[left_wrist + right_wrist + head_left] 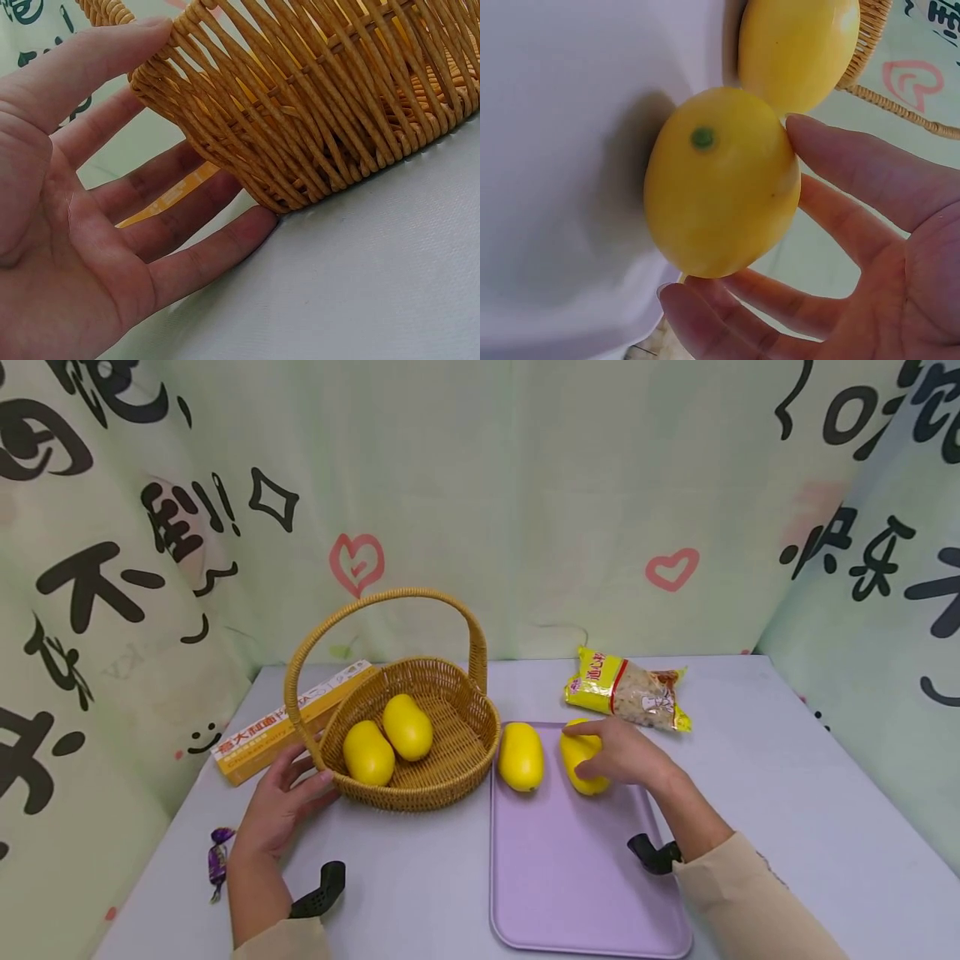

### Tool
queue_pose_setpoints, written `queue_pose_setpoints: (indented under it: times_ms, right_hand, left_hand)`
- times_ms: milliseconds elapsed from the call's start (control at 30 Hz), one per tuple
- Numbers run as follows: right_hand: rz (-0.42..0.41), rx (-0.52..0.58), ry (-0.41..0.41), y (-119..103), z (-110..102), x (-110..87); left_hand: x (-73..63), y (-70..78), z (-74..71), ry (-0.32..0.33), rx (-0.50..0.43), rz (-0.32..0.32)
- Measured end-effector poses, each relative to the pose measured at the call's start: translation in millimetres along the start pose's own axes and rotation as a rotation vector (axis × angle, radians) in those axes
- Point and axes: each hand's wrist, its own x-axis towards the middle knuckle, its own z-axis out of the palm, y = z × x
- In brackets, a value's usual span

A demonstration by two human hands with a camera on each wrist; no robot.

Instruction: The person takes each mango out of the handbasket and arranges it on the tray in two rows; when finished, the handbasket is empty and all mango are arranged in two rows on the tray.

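My right hand [624, 753] is around a yellow mango [716, 195] over the upper part of the lilac tray [570, 877]. Thumb and fingers lie on opposite sides of that mango, whose green stem end faces the wrist camera. Just left of it, another mango [521, 757] lies on the tray. Two more mangoes, one in front [368, 753] and one behind [408, 727], lie inside a wicker basket [457, 752] with a tall arched handle. My left hand [276, 806] touches the basket's left side, thumb near the rim and fairly straight fingers spread along the outside [202, 259].
A long orange-and-white box [262, 747] lies behind the basket's left side. Beyond the tray is a yellow snack bag [626, 689]. A purple wrapped candy [217, 862] lies beside my left forearm. Printed curtains [525, 510] enclose the white table [787, 827].
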Motion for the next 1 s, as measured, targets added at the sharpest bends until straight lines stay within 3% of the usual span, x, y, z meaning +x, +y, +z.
queue_pose_setpoints:
  times_ms: [633,1000]
  right_hand:
    - [-0.031,-0.014,0.027,-9.9,-6.3,-5.6]
    - [-0.121,-0.049,0.097,-45.5,-22.9,-8.7]
  left_hand:
    - [-0.7,1.0,-0.2,-0.017,0.009,0.021]
    - [0.2,-0.6,-0.2,-0.003,-0.001,0.008]
